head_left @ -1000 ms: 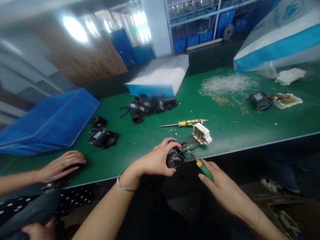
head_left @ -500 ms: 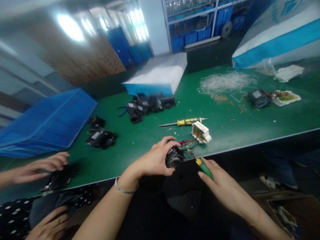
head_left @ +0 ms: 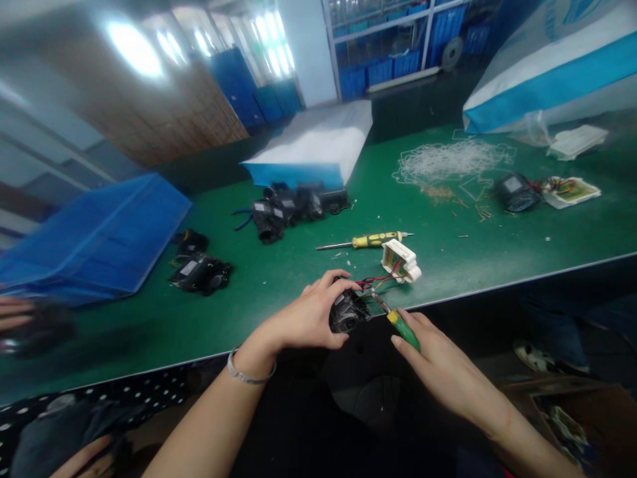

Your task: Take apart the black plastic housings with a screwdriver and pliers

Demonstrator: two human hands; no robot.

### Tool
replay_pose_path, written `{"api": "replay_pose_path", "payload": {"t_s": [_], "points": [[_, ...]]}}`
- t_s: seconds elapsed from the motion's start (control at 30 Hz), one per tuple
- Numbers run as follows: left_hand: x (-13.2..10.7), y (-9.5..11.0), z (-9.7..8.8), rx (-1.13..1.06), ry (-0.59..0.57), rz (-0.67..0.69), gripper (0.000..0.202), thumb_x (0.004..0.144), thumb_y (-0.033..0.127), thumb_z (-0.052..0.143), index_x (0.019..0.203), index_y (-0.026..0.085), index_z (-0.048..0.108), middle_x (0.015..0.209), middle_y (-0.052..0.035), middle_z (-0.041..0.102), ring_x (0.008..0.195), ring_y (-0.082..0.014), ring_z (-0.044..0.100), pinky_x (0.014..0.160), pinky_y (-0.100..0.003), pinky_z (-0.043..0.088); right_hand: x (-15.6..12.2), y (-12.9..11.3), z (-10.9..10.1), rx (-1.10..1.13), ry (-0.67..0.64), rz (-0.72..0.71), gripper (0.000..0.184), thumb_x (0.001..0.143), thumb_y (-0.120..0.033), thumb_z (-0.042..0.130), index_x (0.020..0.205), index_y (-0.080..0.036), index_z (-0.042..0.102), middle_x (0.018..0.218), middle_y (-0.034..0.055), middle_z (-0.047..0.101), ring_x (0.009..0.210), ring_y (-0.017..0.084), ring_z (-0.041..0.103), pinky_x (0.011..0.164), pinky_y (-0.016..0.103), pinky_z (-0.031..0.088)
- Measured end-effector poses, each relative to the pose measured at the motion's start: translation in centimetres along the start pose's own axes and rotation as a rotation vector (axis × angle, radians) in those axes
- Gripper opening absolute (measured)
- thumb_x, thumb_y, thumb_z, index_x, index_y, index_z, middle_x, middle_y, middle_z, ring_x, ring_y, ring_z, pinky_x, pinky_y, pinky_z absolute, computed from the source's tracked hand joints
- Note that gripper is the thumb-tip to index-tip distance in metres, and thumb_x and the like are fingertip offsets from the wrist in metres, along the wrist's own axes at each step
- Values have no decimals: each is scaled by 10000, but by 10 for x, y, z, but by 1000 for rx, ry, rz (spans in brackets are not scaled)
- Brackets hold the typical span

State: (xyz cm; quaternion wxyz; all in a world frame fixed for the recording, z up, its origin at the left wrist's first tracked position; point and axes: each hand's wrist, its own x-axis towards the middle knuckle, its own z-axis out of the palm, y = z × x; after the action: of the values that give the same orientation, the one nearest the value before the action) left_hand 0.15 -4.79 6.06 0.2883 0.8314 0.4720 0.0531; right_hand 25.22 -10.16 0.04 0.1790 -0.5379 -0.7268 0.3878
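No readable text (labels (head_left: 190, 267) on black parts (head_left: 215, 273) too small, bag logo (head_left: 580, 9) blurred)

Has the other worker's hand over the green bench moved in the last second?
Yes. Judged against the blue bin, the other worker's hand has shifted toward the picture's left edge.

Over there at the bench (head_left: 472, 265), the left hand (head_left: 313, 312) grips a device (head_left: 346, 314), a tool (head_left: 404, 330) in the right hand (head_left: 432, 342) just right of it. Behind and right of that grip lies a housing (head_left: 411, 267), then a screwdriver (head_left: 375, 239); back left, clustered units (head_left: 293, 209) before a bag (head_left: 313, 143); far left, a crate (head_left: 94, 239); back right, tangled strands (head_left: 450, 162).
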Motion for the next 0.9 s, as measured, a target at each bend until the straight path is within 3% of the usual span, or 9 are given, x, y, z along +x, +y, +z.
{"api": "replay_pose_path", "payload": {"t_s": [0.43, 0.9], "points": [[0, 0, 0, -13, 8, 10, 798, 593, 295, 738, 1320, 311, 408, 1446, -93, 295, 1269, -359, 427, 1079, -557, 339, 5, -1, 0, -2, 20, -11, 488, 946, -376, 397, 1393, -191, 458, 1270, 117, 557, 1170, 246, 539, 1025, 384, 408], [0, 2, 0, -14, -9, 33, 795, 601, 303, 734, 1325, 311, 404, 1441, -92, 304, 1291, -358, 404, 1088, -544, 336, 4, -3, 8, -115, 56, 48, 529, 955, -385, 358, 1427, -146, 381, 1301, 168, 558, 1168, 291, 564, 976, 427, 445]]}}
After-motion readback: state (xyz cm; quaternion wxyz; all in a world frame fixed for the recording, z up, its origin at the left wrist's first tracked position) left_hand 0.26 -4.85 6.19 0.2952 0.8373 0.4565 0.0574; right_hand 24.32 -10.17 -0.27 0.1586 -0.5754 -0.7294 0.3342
